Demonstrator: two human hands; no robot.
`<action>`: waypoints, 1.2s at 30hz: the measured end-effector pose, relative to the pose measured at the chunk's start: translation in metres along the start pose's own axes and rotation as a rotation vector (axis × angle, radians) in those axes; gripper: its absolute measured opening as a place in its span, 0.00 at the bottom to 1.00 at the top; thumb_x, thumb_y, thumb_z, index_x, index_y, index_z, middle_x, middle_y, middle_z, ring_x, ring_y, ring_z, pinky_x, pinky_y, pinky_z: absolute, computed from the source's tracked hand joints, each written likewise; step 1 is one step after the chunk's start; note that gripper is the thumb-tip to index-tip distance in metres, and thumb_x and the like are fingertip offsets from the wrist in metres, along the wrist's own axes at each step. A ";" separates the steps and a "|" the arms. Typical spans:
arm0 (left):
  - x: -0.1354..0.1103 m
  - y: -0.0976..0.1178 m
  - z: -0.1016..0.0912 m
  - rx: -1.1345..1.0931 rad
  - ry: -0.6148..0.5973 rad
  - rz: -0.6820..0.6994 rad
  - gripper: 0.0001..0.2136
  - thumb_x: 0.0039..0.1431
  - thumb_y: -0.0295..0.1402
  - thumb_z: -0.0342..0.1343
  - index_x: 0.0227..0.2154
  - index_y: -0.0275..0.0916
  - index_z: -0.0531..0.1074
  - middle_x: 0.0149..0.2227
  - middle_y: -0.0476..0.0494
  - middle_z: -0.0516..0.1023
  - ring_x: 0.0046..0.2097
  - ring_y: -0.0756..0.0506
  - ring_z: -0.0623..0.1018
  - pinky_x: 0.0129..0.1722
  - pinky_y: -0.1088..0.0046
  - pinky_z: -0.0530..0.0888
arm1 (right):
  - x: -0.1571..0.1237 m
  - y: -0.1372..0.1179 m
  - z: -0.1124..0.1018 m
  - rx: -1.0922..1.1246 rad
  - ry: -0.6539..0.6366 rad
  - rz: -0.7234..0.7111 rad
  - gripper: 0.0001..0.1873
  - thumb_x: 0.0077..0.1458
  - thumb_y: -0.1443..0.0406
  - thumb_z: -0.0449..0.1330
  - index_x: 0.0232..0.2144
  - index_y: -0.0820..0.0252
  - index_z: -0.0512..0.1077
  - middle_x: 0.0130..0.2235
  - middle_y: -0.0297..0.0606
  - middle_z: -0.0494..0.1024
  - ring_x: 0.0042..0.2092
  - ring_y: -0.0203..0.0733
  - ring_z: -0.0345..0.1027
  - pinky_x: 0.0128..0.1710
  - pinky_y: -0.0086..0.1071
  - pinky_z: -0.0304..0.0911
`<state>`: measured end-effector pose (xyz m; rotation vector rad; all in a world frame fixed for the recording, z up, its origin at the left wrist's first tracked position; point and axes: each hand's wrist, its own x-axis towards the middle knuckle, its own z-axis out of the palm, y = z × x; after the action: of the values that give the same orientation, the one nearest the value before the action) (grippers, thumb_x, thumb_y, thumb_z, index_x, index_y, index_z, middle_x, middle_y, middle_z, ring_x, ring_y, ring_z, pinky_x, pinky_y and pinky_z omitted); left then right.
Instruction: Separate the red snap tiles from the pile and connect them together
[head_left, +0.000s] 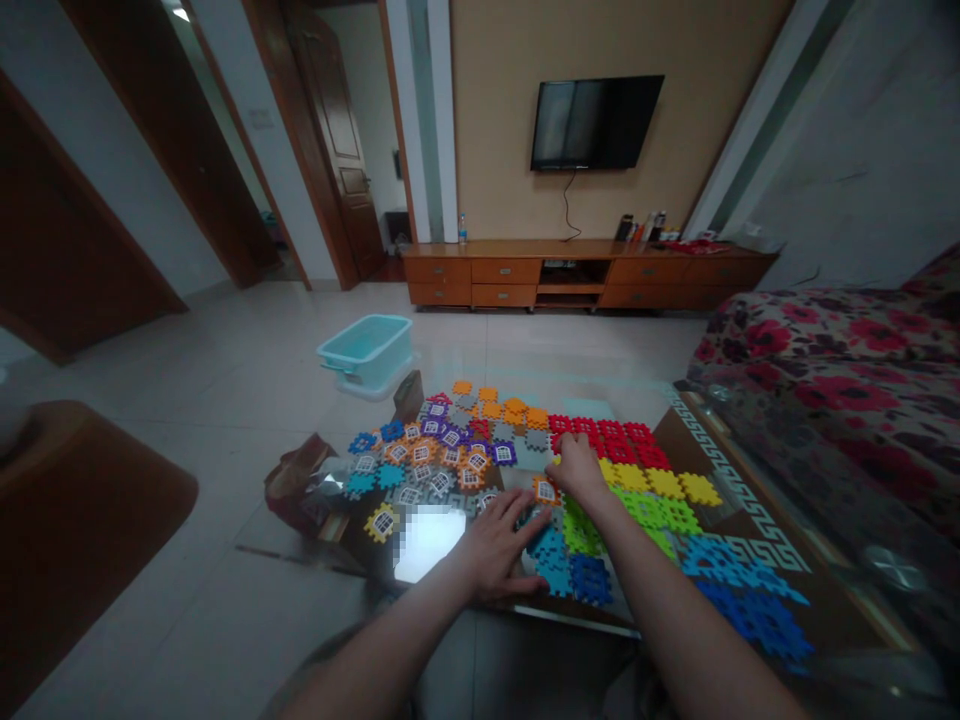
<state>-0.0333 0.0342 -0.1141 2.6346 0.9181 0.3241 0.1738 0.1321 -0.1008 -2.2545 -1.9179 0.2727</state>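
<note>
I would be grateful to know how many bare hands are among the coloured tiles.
2: the left hand is beside an orange plastic tile with a white window print; the right hand is near the red, notched plastic tiles. Neither hand is hidden.

The head view looks from above the near side of the glass table [694,440], close to it, facing forward and down across it, toward the television [598,123] well beyond.
</note>
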 end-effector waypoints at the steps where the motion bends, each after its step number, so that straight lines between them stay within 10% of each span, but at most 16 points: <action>1: 0.002 0.000 0.002 0.002 -0.005 0.013 0.42 0.57 0.58 0.52 0.69 0.47 0.44 0.70 0.36 0.49 0.69 0.31 0.50 0.65 0.47 0.54 | -0.001 -0.001 -0.001 0.003 0.005 0.001 0.23 0.45 0.69 0.61 0.47 0.65 0.69 0.50 0.53 0.67 0.47 0.53 0.69 0.46 0.39 0.61; 10: 0.006 0.005 0.007 0.054 0.030 -0.014 0.26 0.64 0.46 0.51 0.63 0.50 0.57 0.58 0.37 0.64 0.57 0.36 0.66 0.57 0.54 0.66 | 0.003 -0.015 0.000 0.235 0.163 -0.048 0.16 0.43 0.68 0.61 0.38 0.64 0.71 0.44 0.49 0.72 0.48 0.52 0.67 0.47 0.38 0.60; 20: -0.014 -0.018 -0.012 0.165 0.097 -0.204 0.23 0.62 0.43 0.51 0.59 0.44 0.62 0.55 0.38 0.67 0.57 0.36 0.66 0.59 0.55 0.63 | 0.001 -0.112 0.033 0.543 0.086 -0.428 0.17 0.55 0.57 0.60 0.45 0.58 0.73 0.47 0.41 0.75 0.50 0.43 0.67 0.52 0.34 0.60; 28: -0.031 -0.057 -0.024 0.271 0.215 -0.497 0.33 0.54 0.51 0.57 0.63 0.54 0.59 0.70 0.44 0.50 0.69 0.28 0.47 0.64 0.38 0.38 | 0.033 -0.078 0.039 0.190 0.218 -0.060 0.28 0.63 0.52 0.49 0.63 0.49 0.62 0.68 0.47 0.52 0.69 0.63 0.40 0.64 0.57 0.36; 36: -0.043 -0.071 -0.029 0.389 0.260 -0.655 0.37 0.55 0.55 0.54 0.67 0.59 0.51 0.72 0.46 0.43 0.71 0.30 0.43 0.62 0.35 0.36 | 0.051 -0.097 0.064 0.077 0.014 -0.118 0.31 0.65 0.46 0.42 0.66 0.44 0.55 0.71 0.41 0.47 0.70 0.63 0.31 0.64 0.61 0.26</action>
<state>-0.1151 0.0664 -0.1189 2.4467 2.0268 0.3447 0.0736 0.1989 -0.1409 -2.0813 -1.9882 0.3075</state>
